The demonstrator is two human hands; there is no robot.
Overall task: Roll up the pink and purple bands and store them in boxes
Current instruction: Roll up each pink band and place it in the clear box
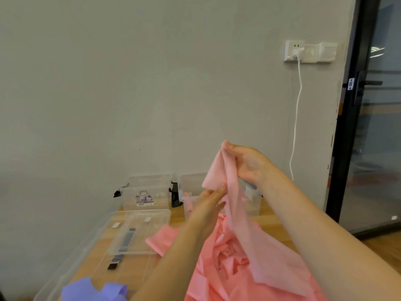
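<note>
Nearest, at the bottom left, a purple band (95, 290) lies crumpled on the wooden table (97, 257). Beside it to the right sits a heap of pink bands (219, 263), spilling toward the table's near edge.

Out of that heap one pink band (236, 205) is lifted. The right hand (249, 164) holds its top end high, fingertips bunched together and pinching the fabric. The left hand (209, 203) is lower, its fingers closed round the band's loose flap just below the right hand. From there the band hangs down in a long strip across the right forearm.

Left of the arms, two clear lids (138, 229) lie flat on the table, one partly stacked over the other, with a dark strip (124, 242) showing through them.

Farther back, against the wall, stand two clear boxes. The left box (145, 192) has a label on its front and black clips at its sides. The right box (191, 192) is partly hidden behind the hands; some pink shows inside it, though I cannot tell whether it is rolled.

Behind, a white cable (296, 118) hangs from a wall socket (295, 51), and a glass door (373, 127) stands at the right.
</note>
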